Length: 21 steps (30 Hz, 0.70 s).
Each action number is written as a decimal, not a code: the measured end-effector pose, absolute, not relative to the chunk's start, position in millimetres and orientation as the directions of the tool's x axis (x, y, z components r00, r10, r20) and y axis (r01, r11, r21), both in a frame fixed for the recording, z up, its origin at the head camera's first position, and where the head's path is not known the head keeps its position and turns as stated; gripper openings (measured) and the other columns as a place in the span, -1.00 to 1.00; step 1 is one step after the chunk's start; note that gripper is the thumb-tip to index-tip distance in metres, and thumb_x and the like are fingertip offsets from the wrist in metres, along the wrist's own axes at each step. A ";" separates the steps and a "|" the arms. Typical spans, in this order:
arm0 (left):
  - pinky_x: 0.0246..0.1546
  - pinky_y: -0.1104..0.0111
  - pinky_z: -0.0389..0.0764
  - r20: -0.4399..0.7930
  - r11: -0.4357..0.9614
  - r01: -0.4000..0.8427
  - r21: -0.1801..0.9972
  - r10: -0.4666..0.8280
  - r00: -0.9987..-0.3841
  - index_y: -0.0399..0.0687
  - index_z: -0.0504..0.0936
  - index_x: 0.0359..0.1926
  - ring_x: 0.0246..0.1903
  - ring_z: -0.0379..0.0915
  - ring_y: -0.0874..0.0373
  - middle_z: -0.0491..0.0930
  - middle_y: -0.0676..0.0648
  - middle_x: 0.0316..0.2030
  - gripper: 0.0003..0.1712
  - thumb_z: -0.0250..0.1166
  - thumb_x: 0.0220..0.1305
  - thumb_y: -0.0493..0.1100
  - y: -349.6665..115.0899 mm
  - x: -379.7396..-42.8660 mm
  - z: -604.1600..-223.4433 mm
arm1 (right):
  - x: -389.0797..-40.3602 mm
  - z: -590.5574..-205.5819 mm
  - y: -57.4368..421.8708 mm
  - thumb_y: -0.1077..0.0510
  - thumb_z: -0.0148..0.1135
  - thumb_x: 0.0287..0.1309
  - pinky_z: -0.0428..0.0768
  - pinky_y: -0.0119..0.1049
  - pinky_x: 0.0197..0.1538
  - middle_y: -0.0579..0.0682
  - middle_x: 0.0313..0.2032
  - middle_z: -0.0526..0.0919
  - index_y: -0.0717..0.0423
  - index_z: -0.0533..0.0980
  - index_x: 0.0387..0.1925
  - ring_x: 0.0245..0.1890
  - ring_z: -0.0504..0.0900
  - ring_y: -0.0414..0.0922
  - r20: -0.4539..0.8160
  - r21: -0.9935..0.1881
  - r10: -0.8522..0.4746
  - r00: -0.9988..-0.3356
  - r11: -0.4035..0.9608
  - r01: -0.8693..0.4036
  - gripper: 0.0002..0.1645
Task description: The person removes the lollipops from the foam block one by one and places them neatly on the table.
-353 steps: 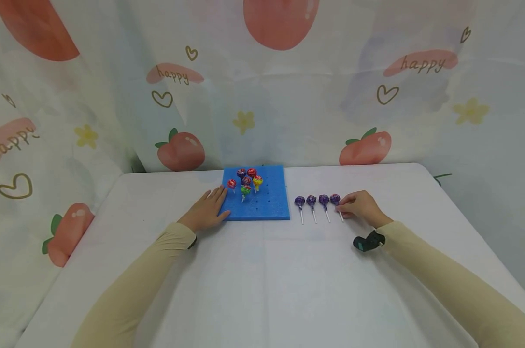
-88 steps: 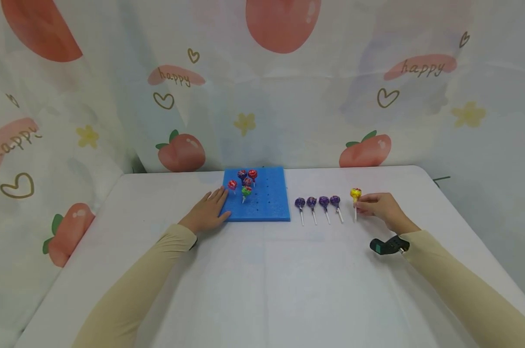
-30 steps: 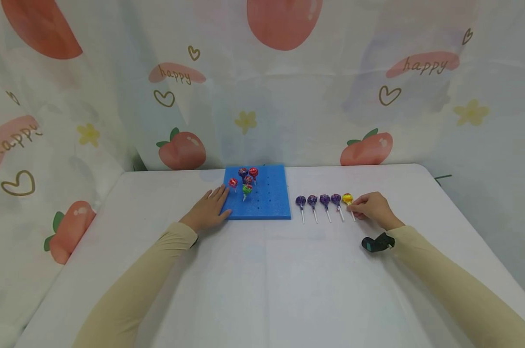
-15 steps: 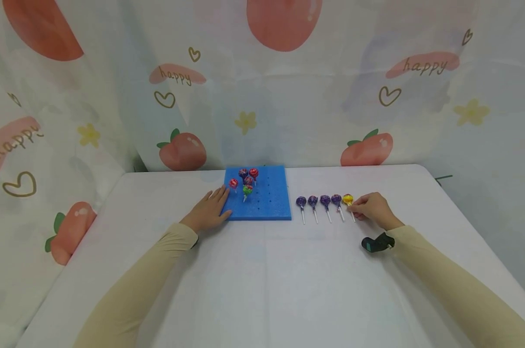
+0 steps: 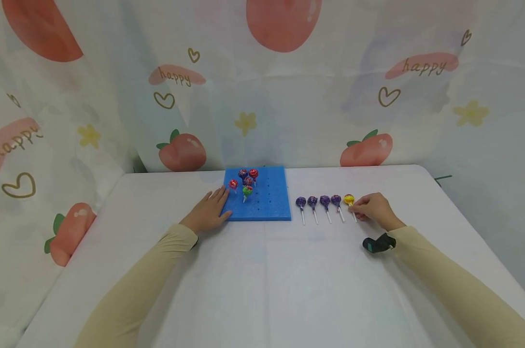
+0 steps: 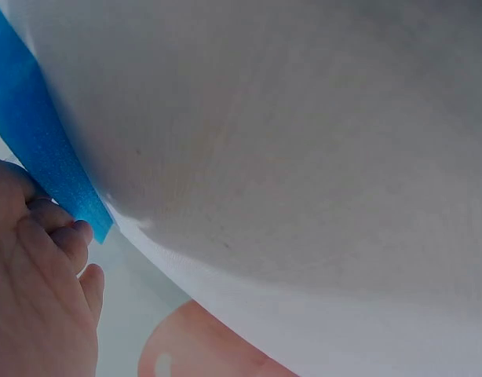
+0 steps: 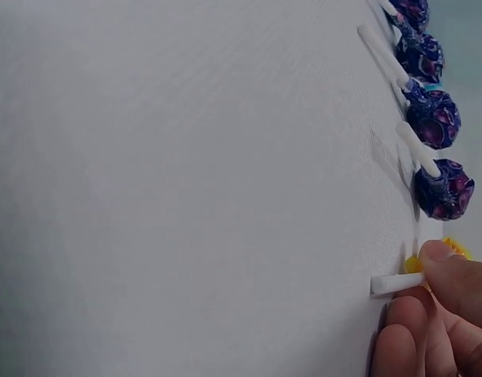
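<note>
A yellow lollipop (image 5: 348,198) lies at the right end of a row on the white table. My right hand (image 5: 374,210) pinches it by the stick just below the candy; in the right wrist view the white stick (image 7: 396,283) sticks out from between thumb and fingers. To its left lie several purple lollipops (image 5: 325,200), side by side with sticks toward me. My left hand (image 5: 207,211) rests with spread, straight fingers on the left edge of a blue foam board (image 5: 273,208). Stuck upright in that board are a green lollipop (image 5: 247,191), a red lollipop (image 5: 253,173) and several others.
Rows of small holes (image 5: 269,193) mark the right half of the board. The white tablecloth (image 5: 262,280) stretches toward me in front of both arms. A printed curtain (image 5: 288,106) hangs right behind the table's far edge.
The yellow lollipop left the board, was held upright to the right of the row, then was lowered to the row's end. Lately the right hand shifts only slightly; the left hand stays put.
</note>
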<state>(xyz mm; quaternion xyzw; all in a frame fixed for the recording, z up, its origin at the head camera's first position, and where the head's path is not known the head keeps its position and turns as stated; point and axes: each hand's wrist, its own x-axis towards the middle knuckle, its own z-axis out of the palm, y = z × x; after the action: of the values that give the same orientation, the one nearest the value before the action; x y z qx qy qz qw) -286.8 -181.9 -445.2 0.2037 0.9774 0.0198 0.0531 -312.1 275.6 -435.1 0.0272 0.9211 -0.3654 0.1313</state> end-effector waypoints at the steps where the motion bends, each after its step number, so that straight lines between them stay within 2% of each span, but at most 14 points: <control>1: 0.45 0.02 -0.09 -0.094 0.915 0.397 0.063 0.402 -0.911 -0.32 -0.08 0.44 0.46 -0.16 -0.14 -0.10 -0.30 0.46 -0.16 -0.11 0.39 0.15 -181.9 -286.9 -445.4 | -312.1 -435.1 275.4 0.11 0.27 0.13 0.56 -0.47 -0.45 -0.09 -0.60 0.56 0.40 0.55 -0.22 -0.57 0.50 -0.24 -0.261 -0.667 -0.046 -0.964 0.731 0.145 -0.64; 21: 0.46 0.04 -0.12 -0.121 0.921 0.386 0.054 0.389 -0.913 -0.28 -0.11 0.45 0.47 -0.19 -0.13 -0.14 -0.27 0.47 -0.15 -0.11 0.38 0.17 -181.6 -288.9 -447.1 | -315.2 -435.6 275.8 0.07 0.29 0.11 0.55 -0.47 -0.47 -0.11 -0.62 0.55 0.38 0.54 -0.23 -0.58 0.49 -0.24 -0.272 -0.657 -0.051 -0.961 0.739 0.147 -0.61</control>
<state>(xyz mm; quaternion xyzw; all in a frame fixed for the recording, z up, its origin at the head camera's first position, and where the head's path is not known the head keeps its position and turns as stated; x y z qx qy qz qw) -288.9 -181.6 -447.1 0.1982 0.9779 0.0147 0.0650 -315.2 275.8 -435.6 0.0262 0.9223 -0.3602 0.1373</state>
